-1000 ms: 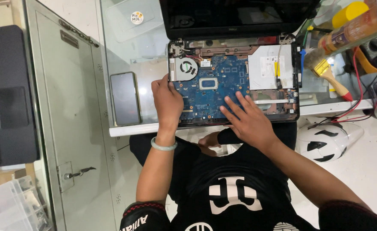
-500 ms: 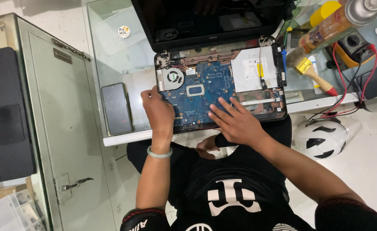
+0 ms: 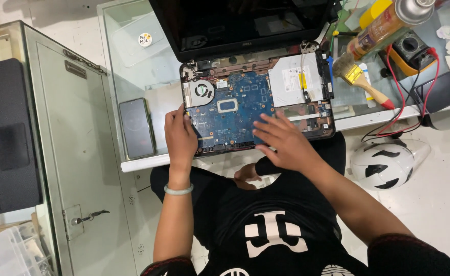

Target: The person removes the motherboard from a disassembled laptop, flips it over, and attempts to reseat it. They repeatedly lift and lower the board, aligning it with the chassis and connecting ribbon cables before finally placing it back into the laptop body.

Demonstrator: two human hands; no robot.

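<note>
An opened laptop [image 3: 306, 120] lies on a glass table [image 3: 133, 66], its keyboard cover off and screen tilted back. A blue circuit board [image 3: 235, 102], a round fan [image 3: 203, 92] and a silver drive [image 3: 296, 82] show inside. My left hand [image 3: 180, 134] rests on the laptop's near left corner, fingers curled against the edge of the board. My right hand [image 3: 281, 140] lies flat with fingers spread over the board's near right part. Neither hand holds anything.
A dark phone [image 3: 136, 128] lies left of the laptop. A paintbrush [image 3: 360, 79], a spray can [image 3: 386, 25] and a yellow meter with red leads [image 3: 414, 48] sit at the right. A grey metal cabinet [image 3: 72, 153] carries another laptop [image 3: 5, 138]. A white helmet [image 3: 386, 164] lies on the floor.
The view has shifted, so the table sits a bit lower and more to the right in frame. Both hands stay on the laptop base, the right one spread a little more over the board.
</note>
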